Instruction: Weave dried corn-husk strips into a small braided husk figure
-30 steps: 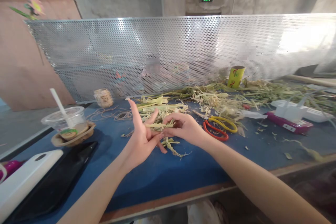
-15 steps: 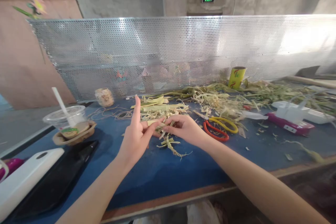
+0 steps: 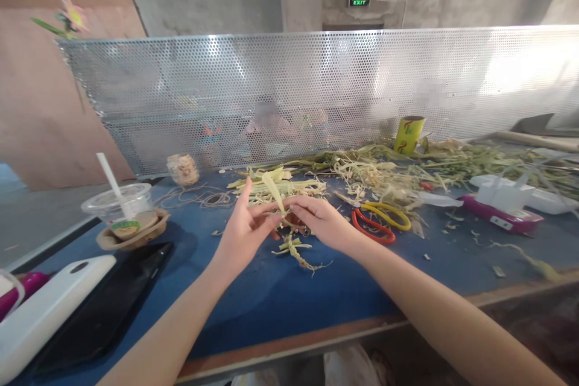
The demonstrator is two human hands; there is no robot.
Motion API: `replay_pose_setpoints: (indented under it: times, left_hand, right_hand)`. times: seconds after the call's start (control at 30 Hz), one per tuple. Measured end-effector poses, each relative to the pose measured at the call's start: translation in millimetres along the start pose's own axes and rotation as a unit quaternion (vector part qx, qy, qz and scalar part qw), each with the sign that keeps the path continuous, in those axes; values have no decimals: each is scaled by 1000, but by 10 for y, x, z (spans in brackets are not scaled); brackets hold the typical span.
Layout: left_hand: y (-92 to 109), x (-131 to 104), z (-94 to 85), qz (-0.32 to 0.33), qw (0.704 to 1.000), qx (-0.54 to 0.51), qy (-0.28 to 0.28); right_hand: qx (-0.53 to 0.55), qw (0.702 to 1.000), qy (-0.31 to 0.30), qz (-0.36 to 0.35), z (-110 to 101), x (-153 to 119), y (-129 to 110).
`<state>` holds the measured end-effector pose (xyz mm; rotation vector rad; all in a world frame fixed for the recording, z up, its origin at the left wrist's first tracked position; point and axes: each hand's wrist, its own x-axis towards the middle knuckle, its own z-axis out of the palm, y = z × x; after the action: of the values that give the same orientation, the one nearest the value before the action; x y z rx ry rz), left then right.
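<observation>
My left hand (image 3: 246,226) pinches the lower end of a pale green leaf strip (image 3: 272,190) between thumb and fingers, its index finger pointing up. Close beside it, my right hand (image 3: 319,220) is closed at the base of the same strip, fingertips almost meeting those of the left. The strip stands up from between the hands, leaning left. Below the fingers a small bundle of dry stalk with roots (image 3: 296,250) lies on the table. Behind the hands is a row of cut pale stalks (image 3: 298,187). Red-and-yellow-handled scissors (image 3: 373,232) lie right of my right hand.
On the blue table (image 3: 280,319), a plastic cup (image 3: 131,208) with straw, a black tablet (image 3: 104,307) and a twine coil (image 3: 212,198) lie left. Plant fibres (image 3: 362,172), a yellow tube (image 3: 408,134) and a purple-and-white power strip (image 3: 497,214) are right. A perforated metal screen (image 3: 294,90) stands behind.
The leaf strip, lying low between my fingers before, now stands upright above them. My left hand has turned slightly, with its raised finger tilting right. The right hand has barely moved.
</observation>
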<state>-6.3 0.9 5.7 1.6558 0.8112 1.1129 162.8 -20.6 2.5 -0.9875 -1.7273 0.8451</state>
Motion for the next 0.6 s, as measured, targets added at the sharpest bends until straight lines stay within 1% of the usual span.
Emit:
replay_pose_setpoints:
  times: [0.1,0.2,0.27,0.33,0.4,0.47,0.53,0.6]
  left_hand:
    - [10,-9,3,22,1000,-4,11]
    - [24,-24,10,43,999,2,2]
    - [25,-41,25,62,998,18,-16]
    - [23,-61,48,69,997,19,-32]
    - [27,-78,73,59,998,9,-34]
    - [41,-82,93,46,999,0,-14]
    - [61,-75,102,33,999,4,5]
    - [76,-60,100,16,1000,12,12]
  right_hand:
    - [2,1000,17,-17,-1,-6,35]
    - [-15,998,40,-42,-7,-24,58]
    - [-14,998,32,-56,-3,-40,53]
    - [10,998,8,-54,11,-53,37]
    - [26,999,-7,-37,26,-61,13]
    - [18,1000,-7,-21,35,-66,-12]
    - [-24,1000,6,-18,35,-71,-32]
    - [-81,996,17,-20,30,-74,-37]
